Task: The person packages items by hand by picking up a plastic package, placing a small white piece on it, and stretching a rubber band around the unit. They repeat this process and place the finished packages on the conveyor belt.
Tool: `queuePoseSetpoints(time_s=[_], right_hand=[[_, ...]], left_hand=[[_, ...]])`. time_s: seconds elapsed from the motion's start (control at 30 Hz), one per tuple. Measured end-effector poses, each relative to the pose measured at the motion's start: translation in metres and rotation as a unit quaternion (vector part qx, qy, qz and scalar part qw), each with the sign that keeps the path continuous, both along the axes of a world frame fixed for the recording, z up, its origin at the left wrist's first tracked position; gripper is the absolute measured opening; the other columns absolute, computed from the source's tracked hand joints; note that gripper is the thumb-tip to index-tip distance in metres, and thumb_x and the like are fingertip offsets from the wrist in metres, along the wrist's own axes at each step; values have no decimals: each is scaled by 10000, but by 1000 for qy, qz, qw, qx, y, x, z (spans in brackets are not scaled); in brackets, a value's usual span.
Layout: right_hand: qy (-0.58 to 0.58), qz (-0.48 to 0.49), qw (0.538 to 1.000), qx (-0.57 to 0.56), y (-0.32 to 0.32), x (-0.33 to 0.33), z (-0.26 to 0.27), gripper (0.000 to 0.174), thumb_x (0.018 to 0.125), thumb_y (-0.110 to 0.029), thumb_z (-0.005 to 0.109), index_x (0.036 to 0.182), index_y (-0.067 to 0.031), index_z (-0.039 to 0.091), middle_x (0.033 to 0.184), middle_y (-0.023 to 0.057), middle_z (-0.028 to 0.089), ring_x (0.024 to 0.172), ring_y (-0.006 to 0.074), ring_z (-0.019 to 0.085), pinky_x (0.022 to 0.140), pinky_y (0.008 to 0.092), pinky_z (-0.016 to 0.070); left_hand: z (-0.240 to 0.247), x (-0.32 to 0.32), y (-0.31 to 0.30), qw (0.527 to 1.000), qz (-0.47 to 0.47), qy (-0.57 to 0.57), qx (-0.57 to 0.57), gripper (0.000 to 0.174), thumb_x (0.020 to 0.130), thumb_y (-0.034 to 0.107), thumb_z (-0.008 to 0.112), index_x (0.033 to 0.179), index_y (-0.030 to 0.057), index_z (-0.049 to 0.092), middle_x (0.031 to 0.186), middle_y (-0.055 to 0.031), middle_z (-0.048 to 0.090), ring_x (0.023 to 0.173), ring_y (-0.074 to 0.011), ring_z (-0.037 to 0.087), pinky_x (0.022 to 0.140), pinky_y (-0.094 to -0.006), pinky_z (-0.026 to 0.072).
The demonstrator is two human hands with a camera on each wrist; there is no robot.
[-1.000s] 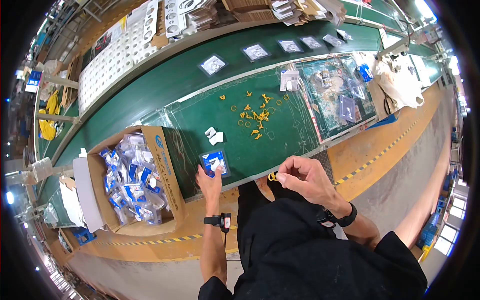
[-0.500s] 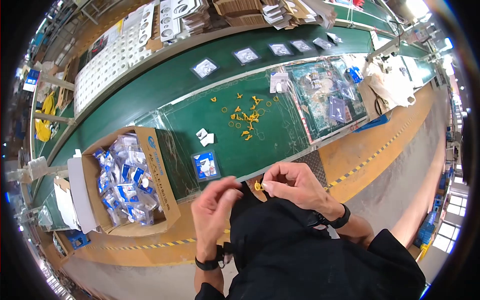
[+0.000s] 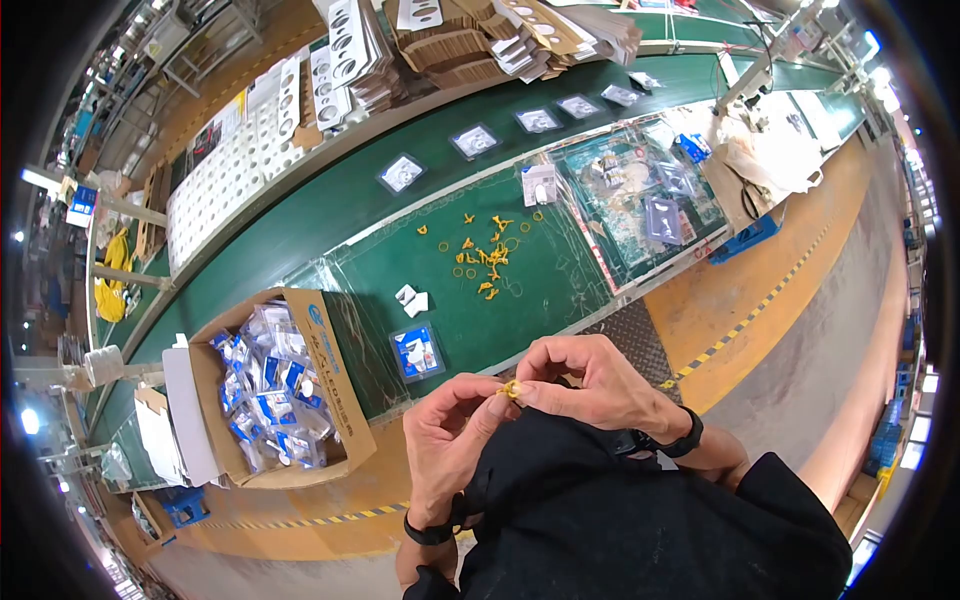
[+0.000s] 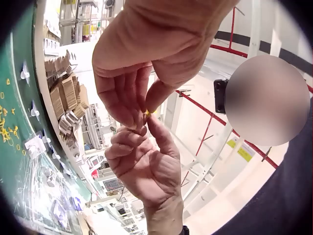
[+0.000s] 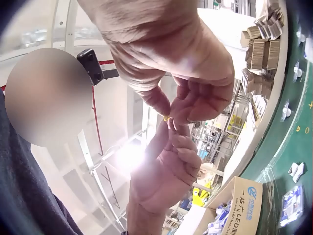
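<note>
In front of the body, the fingertips of both hands meet at a small yellow piece point(image 3: 511, 389). My right hand point(image 3: 590, 384) pinches it between thumb and index finger. From the other side, my left hand point(image 3: 447, 428) pinches it too, thumb and index fingertips right against it. Fingers cover most of the piece, and only a bit of yellow point(image 5: 167, 118) shows in the right wrist view. More yellow pieces point(image 3: 490, 257), some of them thin rings, lie scattered on the green bench point(image 3: 545, 290).
A blue-and-white blister pack point(image 3: 416, 352) lies at the bench's near edge, beside small white parts point(image 3: 411, 300). At left stands a carton point(image 3: 345, 400) full of packs. Several clear packs point(image 3: 473, 141) line the far strip. Stacked cardboard point(image 3: 450, 50) sits beyond.
The left hand has left the blister pack on the bench and come to the right hand. Its fingers now pinch the yellow piece that the right hand held alone before.
</note>
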State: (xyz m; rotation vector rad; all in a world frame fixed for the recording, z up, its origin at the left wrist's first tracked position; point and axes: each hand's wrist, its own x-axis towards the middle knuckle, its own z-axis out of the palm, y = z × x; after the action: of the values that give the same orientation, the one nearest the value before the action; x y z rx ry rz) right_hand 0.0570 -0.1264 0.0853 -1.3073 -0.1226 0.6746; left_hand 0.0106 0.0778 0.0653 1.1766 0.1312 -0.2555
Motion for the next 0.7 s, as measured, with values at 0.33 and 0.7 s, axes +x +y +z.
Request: queuePoseSetpoints(time_s=[0.33, 0.7], right_hand=[[68, -95, 983, 142, -6, -2, -19, 60, 979, -96, 658, 1000, -42, 645, 885, -38, 615, 800, 22, 545, 703, 195, 438], [-18, -17, 994, 106, -5, -3, -15, 114, 989, -126, 671, 1036, -23, 657, 910, -40, 613, 838, 34, 559, 723, 205, 453]], left_hand=[[-1, 4, -9, 992, 48, -37, -110, 99, 992, 69, 628, 1002, -29, 616, 1024, -162, 668, 770, -202, 675, 726, -333, 580], [1, 3, -18, 991, 91, -73, -64, 59, 965, 15, 599, 946, -2, 546, 980, -164, 644, 635, -156, 616, 543, -277, 551]])
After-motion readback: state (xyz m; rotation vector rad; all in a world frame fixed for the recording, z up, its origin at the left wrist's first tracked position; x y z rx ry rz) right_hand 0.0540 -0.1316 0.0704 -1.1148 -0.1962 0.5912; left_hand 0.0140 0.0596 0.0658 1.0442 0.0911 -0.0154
